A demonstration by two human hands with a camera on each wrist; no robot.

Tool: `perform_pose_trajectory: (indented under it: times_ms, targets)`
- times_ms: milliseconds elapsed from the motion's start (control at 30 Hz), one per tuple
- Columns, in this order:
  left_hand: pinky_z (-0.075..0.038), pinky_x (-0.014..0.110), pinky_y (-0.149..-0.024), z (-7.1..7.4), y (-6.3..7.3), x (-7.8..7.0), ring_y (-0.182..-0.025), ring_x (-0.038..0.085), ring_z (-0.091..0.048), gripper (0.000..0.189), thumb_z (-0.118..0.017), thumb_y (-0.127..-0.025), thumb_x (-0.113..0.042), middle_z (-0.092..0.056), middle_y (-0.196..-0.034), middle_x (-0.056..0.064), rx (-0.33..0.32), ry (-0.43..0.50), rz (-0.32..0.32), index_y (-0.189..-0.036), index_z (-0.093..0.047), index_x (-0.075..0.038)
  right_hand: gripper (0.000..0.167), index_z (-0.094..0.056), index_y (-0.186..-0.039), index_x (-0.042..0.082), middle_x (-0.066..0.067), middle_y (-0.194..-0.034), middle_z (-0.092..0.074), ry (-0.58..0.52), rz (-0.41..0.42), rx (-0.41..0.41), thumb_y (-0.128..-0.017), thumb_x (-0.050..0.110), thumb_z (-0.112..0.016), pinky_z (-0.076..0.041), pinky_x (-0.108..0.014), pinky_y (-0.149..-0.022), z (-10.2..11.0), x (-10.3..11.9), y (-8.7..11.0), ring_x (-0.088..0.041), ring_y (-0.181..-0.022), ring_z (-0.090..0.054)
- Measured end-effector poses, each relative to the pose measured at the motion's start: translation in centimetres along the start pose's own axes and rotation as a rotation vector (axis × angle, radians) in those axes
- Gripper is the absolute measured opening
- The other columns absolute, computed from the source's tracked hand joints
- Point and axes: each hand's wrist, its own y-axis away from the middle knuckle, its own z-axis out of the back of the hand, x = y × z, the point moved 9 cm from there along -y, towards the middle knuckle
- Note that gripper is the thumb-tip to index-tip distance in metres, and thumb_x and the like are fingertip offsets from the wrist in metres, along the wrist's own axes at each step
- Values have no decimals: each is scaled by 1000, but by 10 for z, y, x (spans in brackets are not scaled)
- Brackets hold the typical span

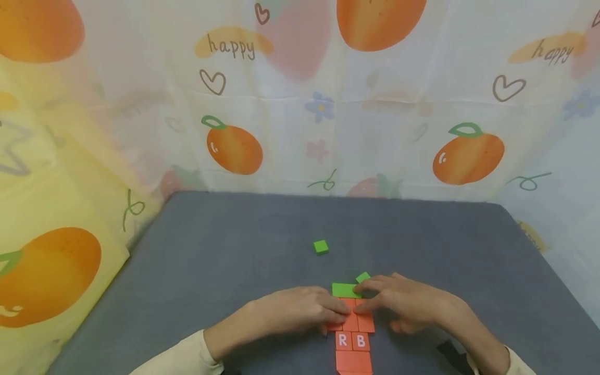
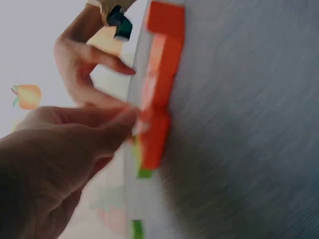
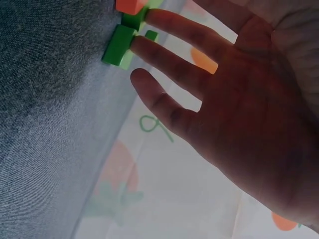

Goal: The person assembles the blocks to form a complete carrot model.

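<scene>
Flat orange-red blocks point(image 1: 353, 360) form a column on the table, two of them marked R point(image 1: 342, 340) and B point(image 1: 361, 341). A long green block point(image 1: 343, 290) lies across the top end. My left hand point(image 1: 300, 308) comes in from the left, its fingertips resting on the upper orange blocks point(image 2: 154, 142). From the right, my right hand point(image 1: 412, 299) reaches over with spread, mostly straight fingers. One fingertip touches the long green block, another lies at an orange block. In the right wrist view, further fingertips meet a green block point(image 3: 119, 46).
A small green block point(image 1: 363, 277) sits by the right fingertips, partly covered. Another green block point(image 1: 321, 247) lies alone farther back on the grey table point(image 1: 225, 234). A printed cloth point(image 1: 290, 130) with oranges hangs behind the table.
</scene>
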Motion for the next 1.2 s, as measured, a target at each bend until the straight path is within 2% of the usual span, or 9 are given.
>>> perform_pose_trajectory:
  times_ms: [100,200,333,433,600,767,933,1067,1200]
  targets:
    - [-54,24,-108,19,-4,15,-127,10,-66,46,-74,-94,-2,-67,-145,-5,-12,-83,2,-137,-70,-17,76,-65,-140,43,4,-154,-54,-4,-8,-4,-80,0,-83,-46,-64,-109,-1,-1,2,-28,-143,-52]
    - [-55,31,-109,31,-4,54,-129,14,-66,52,-75,-90,7,-67,-145,-1,0,-132,104,-137,-70,-16,73,-66,-139,42,4,-154,-55,-8,-21,-5,-81,1,-83,-46,-64,-110,-1,-3,3,-27,-144,-52]
    - [-61,34,-98,21,0,112,-114,20,-73,57,-67,-90,17,-65,-148,3,36,-97,239,-137,-70,-14,71,-67,-138,41,4,-152,-57,-10,-26,-9,-81,1,-83,-47,-63,-109,-1,-4,5,-26,-142,-53]
    - [-62,33,-90,3,2,136,-107,21,-75,61,-59,-94,19,-60,-154,5,72,1,275,-144,-64,-15,71,-67,-138,40,3,-152,-56,-22,-29,1,-82,1,-82,-46,-63,-109,-3,-2,5,-26,-143,-53]
    - [-59,36,-100,-17,1,151,-121,21,-69,46,-68,-101,-6,-63,-147,7,124,135,325,-145,-63,-16,69,-67,-137,42,6,-153,-55,-14,-46,5,-82,2,-82,-46,-60,-110,-3,-3,2,-24,-145,-51]
    - [-58,38,-100,-18,6,161,-117,20,-67,52,-80,-94,-24,-69,-131,7,139,134,401,-142,-65,-11,70,-66,-138,43,7,-155,-54,-43,-55,17,-84,2,-82,-45,-61,-112,-4,-3,1,-25,-146,-51]
    - [-54,43,-111,-18,2,157,-136,27,-60,50,-75,-97,-10,-64,-145,8,132,145,369,-145,-63,-15,70,-67,-138,42,5,-155,-54,-69,-71,27,-83,2,-82,-43,-65,-113,-4,-5,2,-27,-146,-51]
    - [-56,41,-106,-16,0,153,-127,24,-66,37,-72,-95,-1,-70,-133,7,92,123,352,-131,-71,-11,71,-67,-138,40,4,-156,-54,-73,-66,21,-82,0,-82,-41,-70,-114,-2,-4,3,-30,-147,-50]
    - [-57,40,-101,-12,1,144,-118,21,-67,32,-79,-93,-10,-71,-124,6,103,119,379,-125,-73,-10,72,-66,-139,40,2,-156,-53,-59,-47,18,-82,-1,-82,-40,-72,-113,-1,-1,3,-32,-147,-49]
